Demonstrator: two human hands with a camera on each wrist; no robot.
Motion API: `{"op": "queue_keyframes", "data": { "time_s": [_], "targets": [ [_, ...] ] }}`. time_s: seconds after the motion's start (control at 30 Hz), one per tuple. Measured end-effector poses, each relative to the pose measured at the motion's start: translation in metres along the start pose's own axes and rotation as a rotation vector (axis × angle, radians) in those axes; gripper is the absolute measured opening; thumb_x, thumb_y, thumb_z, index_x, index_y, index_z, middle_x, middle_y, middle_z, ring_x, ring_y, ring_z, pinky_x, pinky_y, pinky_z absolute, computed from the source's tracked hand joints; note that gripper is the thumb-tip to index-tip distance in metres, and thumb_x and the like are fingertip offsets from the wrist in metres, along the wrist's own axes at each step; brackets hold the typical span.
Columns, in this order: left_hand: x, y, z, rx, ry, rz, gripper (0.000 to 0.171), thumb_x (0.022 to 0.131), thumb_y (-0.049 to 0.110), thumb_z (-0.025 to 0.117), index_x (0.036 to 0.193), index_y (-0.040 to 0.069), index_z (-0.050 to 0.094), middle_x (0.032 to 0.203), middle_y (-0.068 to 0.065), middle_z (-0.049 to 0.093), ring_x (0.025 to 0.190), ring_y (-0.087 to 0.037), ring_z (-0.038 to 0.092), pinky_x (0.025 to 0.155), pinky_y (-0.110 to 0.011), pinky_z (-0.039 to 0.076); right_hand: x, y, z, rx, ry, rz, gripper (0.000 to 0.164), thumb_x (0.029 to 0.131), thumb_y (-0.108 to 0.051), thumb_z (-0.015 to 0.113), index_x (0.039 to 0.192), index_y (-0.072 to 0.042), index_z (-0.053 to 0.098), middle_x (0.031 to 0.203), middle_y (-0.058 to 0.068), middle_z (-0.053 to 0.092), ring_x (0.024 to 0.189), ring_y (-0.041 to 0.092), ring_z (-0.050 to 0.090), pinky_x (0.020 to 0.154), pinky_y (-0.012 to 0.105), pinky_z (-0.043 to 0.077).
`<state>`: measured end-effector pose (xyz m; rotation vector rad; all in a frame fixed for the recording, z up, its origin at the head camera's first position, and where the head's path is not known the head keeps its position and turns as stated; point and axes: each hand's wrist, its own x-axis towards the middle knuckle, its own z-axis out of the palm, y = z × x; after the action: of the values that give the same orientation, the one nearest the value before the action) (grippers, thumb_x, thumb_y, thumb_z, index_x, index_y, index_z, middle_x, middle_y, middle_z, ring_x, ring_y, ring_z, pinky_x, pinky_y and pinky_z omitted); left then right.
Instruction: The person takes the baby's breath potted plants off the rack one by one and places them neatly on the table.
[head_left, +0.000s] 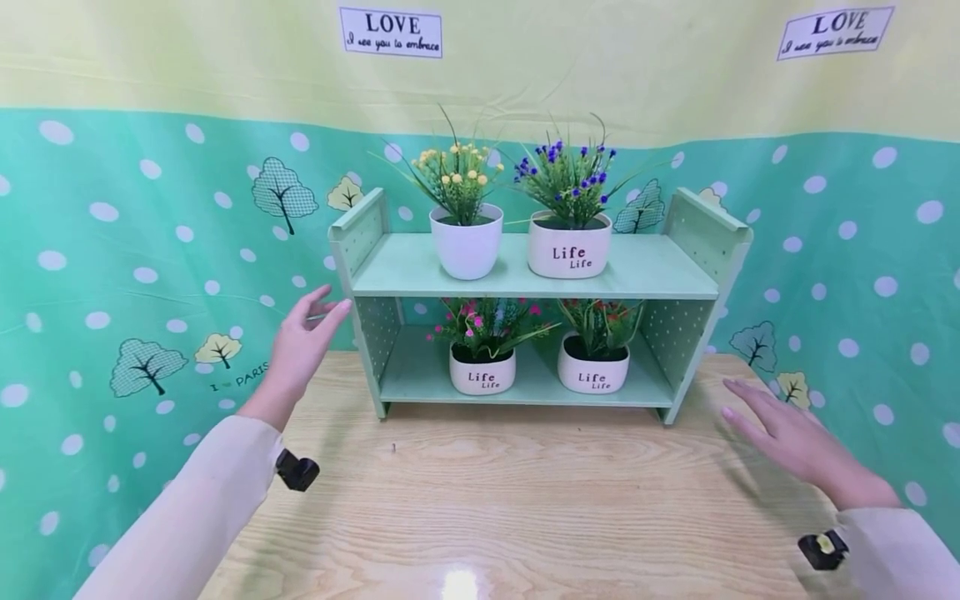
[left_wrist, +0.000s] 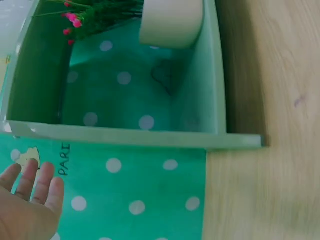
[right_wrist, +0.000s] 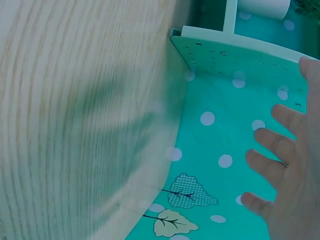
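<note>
A pale green two-tier shelf (head_left: 536, 287) stands on a wooden table. On its top tier are a white pot with yellow flowers (head_left: 467, 242) and an oval "Life" pot with purple flowers (head_left: 570, 246). The lower tier bears a "Life" pot with pink flowers (head_left: 483, 371) and another with red flowers (head_left: 593, 365). My left hand (head_left: 302, 346) is held beside the shelf's left side panel, fingers relaxed and holding nothing. To the right of the shelf, lower down, my right hand (head_left: 795, 442) hovers with its fingers spread and nothing in them.
The wooden table (head_left: 487, 492) stretches in front of the shelf. Behind and on both sides hangs a green and yellow curtain (head_left: 172, 283) with white dots and printed trees. A wrist camera (head_left: 297, 470) sits on the left sleeve, another camera (head_left: 823, 550) on the right.
</note>
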<state>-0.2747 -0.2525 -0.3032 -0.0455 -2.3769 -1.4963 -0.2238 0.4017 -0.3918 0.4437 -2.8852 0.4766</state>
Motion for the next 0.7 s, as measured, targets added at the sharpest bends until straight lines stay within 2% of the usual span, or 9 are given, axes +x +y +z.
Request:
{"op": "queue_keyframes", "data": {
  "time_s": [0.13, 0.3, 0.5, 0.7],
  "targets": [
    [0.005, 0.008, 0.006, -0.068, 0.080, -0.013, 0.082, 0.090, 0.064, 0.061, 0.154, 0.019, 0.037, 0.143, -0.012, 0.050, 0.128, -0.029, 0.048, 0.103, -0.047, 0.045, 0.001, -0.001, 0.000, 0.000, 0.023, -0.020, 0.058, 0.107, -0.036, 0.047, 0.154, -0.004, 0.035, 0.149, 0.031, 0.039, 0.129, 0.060, 0.036, 0.093, 0.079, 0.028],
    [0.009, 0.014, 0.014, -0.137, 0.152, -0.034, 0.077, 0.089, 0.059, 0.068, 0.147, 0.015, 0.044, 0.135, -0.009, 0.052, 0.119, -0.022, 0.050, 0.096, -0.034, 0.048, 0.001, -0.005, -0.001, 0.025, 0.048, -0.031, 0.056, 0.107, -0.035, 0.049, 0.152, -0.004, 0.039, 0.148, 0.031, 0.041, 0.128, 0.059, 0.038, 0.093, 0.076, 0.032],
    [0.014, 0.019, 0.023, -0.228, 0.191, -0.067, 0.068, 0.089, 0.052, 0.072, 0.138, 0.012, 0.048, 0.125, -0.002, 0.052, 0.117, -0.018, 0.051, 0.098, -0.033, 0.047, 0.004, -0.017, -0.008, 0.077, 0.025, -0.021, 0.056, 0.107, -0.036, 0.048, 0.152, -0.003, 0.039, 0.147, 0.031, 0.041, 0.130, 0.058, 0.036, 0.094, 0.075, 0.032],
    [0.021, 0.024, 0.031, -0.242, 0.219, -0.022, 0.065, 0.089, 0.052, 0.072, 0.134, 0.012, 0.049, 0.121, -0.002, 0.052, 0.115, -0.020, 0.052, 0.098, -0.034, 0.048, 0.010, -0.032, -0.017, 0.122, 0.023, -0.025, 0.055, 0.107, -0.036, 0.047, 0.151, -0.003, 0.040, 0.148, 0.029, 0.042, 0.131, 0.057, 0.036, 0.094, 0.075, 0.033]
  ]
}}
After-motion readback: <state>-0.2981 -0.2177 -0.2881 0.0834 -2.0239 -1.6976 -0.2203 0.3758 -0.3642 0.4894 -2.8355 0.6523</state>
